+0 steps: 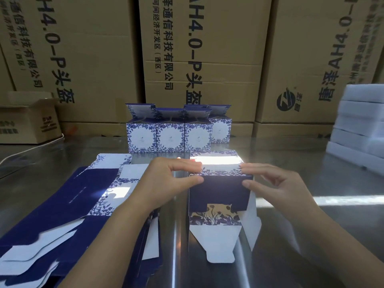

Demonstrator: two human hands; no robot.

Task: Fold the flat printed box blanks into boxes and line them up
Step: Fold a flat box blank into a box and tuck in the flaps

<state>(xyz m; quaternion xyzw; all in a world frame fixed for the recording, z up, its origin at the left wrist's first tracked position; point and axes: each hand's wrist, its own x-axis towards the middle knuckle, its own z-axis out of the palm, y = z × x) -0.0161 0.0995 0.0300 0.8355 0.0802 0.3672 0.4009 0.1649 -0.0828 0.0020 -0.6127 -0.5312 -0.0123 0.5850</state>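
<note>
Four finished boxes (170, 135) are counted at the far side of the steel table (311, 235): three lined up side by side in front, touching, and a fourth just behind the right end. Their top lids are left standing open.

A fifth box (220, 190) is in hand near the table's middle, lying on its side and already opened out of the flat. It is pinched at its upper left corner by the left hand (170, 175) and at its upper right corner by the right hand (268, 179), thumb and fingers closed on the card. Its near end flaps (220, 244) are still spread on the table, unfolded.

A pile of flat blanks (72, 204) is seen to the left, under the left forearm; the count cannot be told. Most of the work is judged to remain.
</note>
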